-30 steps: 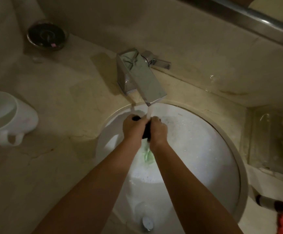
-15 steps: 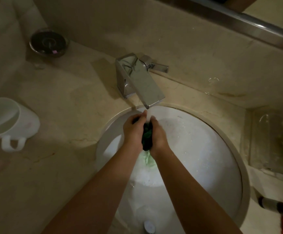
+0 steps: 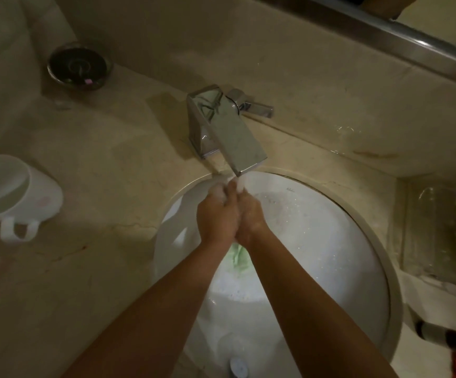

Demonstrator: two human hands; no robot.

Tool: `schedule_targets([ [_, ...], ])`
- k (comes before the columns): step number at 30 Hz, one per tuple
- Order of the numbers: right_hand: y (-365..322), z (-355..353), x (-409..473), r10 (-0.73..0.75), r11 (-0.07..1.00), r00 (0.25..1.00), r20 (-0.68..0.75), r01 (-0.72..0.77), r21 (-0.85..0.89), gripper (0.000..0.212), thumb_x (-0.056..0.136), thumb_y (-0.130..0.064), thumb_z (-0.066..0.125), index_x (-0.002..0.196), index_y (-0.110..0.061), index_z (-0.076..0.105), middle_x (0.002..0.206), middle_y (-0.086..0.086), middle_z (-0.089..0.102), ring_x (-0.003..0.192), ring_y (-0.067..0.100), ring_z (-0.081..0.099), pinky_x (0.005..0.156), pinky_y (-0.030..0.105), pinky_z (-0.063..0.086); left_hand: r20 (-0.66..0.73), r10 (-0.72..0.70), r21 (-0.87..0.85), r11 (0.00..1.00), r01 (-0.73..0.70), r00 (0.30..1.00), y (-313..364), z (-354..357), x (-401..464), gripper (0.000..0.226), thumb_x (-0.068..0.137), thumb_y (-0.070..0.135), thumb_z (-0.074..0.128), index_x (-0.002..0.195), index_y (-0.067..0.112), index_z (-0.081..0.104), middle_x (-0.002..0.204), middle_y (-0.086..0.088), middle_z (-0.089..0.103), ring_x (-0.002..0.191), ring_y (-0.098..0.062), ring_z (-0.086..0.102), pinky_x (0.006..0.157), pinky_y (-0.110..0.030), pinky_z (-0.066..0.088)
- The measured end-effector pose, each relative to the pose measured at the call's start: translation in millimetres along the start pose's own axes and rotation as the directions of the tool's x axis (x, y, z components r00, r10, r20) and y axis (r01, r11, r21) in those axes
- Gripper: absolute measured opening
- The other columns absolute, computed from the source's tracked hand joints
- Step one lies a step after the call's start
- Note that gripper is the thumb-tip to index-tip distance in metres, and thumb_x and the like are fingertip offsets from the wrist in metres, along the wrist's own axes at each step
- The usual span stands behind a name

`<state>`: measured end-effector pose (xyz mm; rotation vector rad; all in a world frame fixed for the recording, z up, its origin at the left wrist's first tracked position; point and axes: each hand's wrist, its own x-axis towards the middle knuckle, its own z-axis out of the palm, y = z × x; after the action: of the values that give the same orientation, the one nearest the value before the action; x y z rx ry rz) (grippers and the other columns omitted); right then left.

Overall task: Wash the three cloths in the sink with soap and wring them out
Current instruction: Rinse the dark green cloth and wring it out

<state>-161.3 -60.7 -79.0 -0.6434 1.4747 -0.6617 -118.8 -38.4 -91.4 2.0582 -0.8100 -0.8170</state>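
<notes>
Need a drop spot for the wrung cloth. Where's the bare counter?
Bare counter lies left of the sink, between the white mug, dark dish and faucet. A narrower strip runs right of the faucet. The clear tray corner is crowded.

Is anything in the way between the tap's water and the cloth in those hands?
Nothing visible. The left hand and right hand are pressed together right under the tap, with the water landing on their fingertips. A green cloth hangs below the wrists, over the sink.
</notes>
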Motion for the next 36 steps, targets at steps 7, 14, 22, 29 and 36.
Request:
schedule_targets([
  [7,16.7,-0.2,15.7,0.048,0.991,0.997,-0.057,-0.055,-0.122,0.024,0.098,-0.019,0.046,0.096,-0.003,0.063,0.084,0.009,0.067,0.078,0.025,0.066,0.069,0.035,0.055,0.132,-0.264,-0.233,0.928,0.289,0.955,-13.3,8.9,10.9,0.032,0.100,0.033,0.044,0.086,0.011,0.063,0.094,-0.015,0.069,0.090,-0.032,0.065,0.087,-0.045,0.053],
  [14,8.7,-23.8,-24.1,-0.378,0.899,0.917,0.125,0.396,-0.187,0.040,0.089,0.005,0.051,0.110,-0.029,0.057,0.107,-0.002,0.063,0.102,0.014,0.061,0.094,0.033,0.053,0.645,-0.418,-0.548,0.330,0.768,0.640,-2.0,-20.1,14.2,0.044,0.092,0.050,0.056,0.114,0.013,0.065,0.105,-0.017,0.069,0.097,-0.034,0.065,0.081,-0.046,0.055],
  [22,12.3,-13.4,-10.2,0.138,0.822,0.982,0.130,-0.186,0.538,0.038,0.100,-0.042,0.041,0.128,-0.022,0.059,0.130,0.010,0.062,0.115,0.023,0.060,0.094,0.036,0.050,0.291,-0.168,-0.623,0.714,0.320,0.942,4.2,-5.0,5.3,0.017,0.097,0.024,0.055,0.112,0.023,0.061,0.120,-0.007,0.065,0.109,-0.026,0.064,0.098,-0.045,0.051],
  [29,-15.8,-11.5,-15.5,0.036,0.974,0.962,0.270,-0.094,0.206,0.029,0.101,-0.033,0.040,0.092,-0.016,0.061,0.082,0.005,0.066,0.081,0.020,0.063,0.076,0.036,0.050,-0.036,0.379,0.076,0.924,-0.375,0.925,-5.0,-4.3,5.4,0.045,0.094,0.046,0.040,0.099,0.009,0.066,0.111,-0.006,0.058,0.107,-0.027,0.048,0.089,-0.033,0.035],
  [36,17.9,0.3,13.7,-0.051,0.948,0.999,0.019,0.054,-0.312,0.026,0.101,-0.025,0.038,0.097,-0.011,0.060,0.082,0.010,0.067,0.074,0.022,0.066,0.055,0.023,0.053,0.142,0.096,0.029,0.994,-0.101,0.985,-3.6,-3.1,6.6,0.018,0.102,0.024,0.043,0.086,0.020,0.050,0.085,0.003,0.053,0.085,-0.015,0.057,0.076,-0.023,0.039],
])
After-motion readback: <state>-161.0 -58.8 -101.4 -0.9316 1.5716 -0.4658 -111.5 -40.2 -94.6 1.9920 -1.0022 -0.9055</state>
